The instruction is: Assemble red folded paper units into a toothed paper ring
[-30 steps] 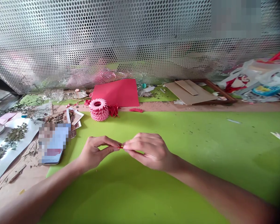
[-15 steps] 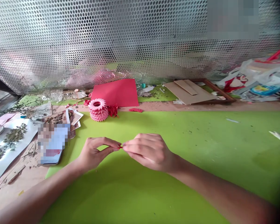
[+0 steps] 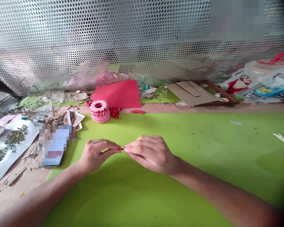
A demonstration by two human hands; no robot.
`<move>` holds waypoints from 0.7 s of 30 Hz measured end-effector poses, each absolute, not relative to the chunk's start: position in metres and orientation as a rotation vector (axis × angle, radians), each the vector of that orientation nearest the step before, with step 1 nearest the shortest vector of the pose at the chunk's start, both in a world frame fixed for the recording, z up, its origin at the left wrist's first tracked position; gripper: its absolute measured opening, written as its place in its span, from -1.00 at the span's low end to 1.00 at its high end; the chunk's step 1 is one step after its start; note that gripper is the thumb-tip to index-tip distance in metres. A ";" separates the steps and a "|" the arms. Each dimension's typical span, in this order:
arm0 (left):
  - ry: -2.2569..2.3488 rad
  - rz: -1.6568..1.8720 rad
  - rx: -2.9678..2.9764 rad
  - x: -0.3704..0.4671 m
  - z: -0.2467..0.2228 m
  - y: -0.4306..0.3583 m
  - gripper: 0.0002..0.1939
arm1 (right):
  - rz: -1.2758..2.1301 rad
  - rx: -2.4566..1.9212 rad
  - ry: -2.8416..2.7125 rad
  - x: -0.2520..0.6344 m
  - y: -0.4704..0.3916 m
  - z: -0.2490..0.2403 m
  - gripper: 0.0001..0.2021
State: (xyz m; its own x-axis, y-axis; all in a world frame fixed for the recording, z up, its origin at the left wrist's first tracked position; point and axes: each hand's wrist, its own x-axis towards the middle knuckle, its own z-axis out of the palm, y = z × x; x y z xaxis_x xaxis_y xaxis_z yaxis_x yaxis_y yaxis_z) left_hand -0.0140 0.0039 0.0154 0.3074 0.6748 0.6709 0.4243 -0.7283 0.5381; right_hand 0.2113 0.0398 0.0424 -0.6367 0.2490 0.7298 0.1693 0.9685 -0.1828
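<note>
Between my two hands is a small red folded paper piece [image 3: 122, 149], mostly hidden by the fingertips. My left hand [image 3: 98, 155] pinches its left end between thumb and fingers. The right end is pinched by my right hand [image 3: 151, 153], whose fingers lie together and cover it. Both hands hover over the green sheet [image 3: 137, 195]. Behind them stands a pink and white ring-shaped stack of folded paper [image 3: 100, 112], with red pointed folded paper [image 3: 114, 111] beside it. A short row of red folded pieces [image 3: 137, 112] lies to its right.
A red paper sheet [image 3: 123, 94] leans near the perforated metal panel [image 3: 132, 37]. To the left lie a phone [image 3: 55, 151], photo cards [image 3: 77, 119] and dried plant bits [image 3: 16, 134]. At back right are brown boards [image 3: 189, 94], a wooden frame [image 3: 227, 91] and a plastic bag [image 3: 248, 78].
The fingertips of my left hand have drawn slightly left, so a little more of the red paper piece shows between the hands. My right hand stays almost still.
</note>
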 end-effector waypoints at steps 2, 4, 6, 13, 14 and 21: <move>1.002 1.379 2.285 -0.014 0.016 0.004 -0.97 | 0.178 -0.306 -2.279 0.211 0.041 0.041 -0.88; 1.007 1.368 2.264 -0.013 0.016 0.004 -0.98 | 0.234 -0.331 -2.276 0.209 0.041 0.040 -0.89; 1.016 1.355 2.269 -0.012 0.016 0.004 -0.96 | 0.304 -0.405 -2.255 0.208 0.040 0.039 -0.90; 1.088 1.404 2.212 -0.009 0.015 0.001 -0.89 | 0.836 -0.736 -2.087 0.204 0.034 0.038 -0.95; 1.098 1.404 2.183 -0.009 0.015 0.001 -0.91 | 0.913 -0.774 -2.065 0.205 0.035 0.039 -0.92; 1.142 1.396 2.192 -0.010 0.016 0.003 -0.87 | 1.073 -0.901 -2.023 0.205 0.038 0.042 -0.80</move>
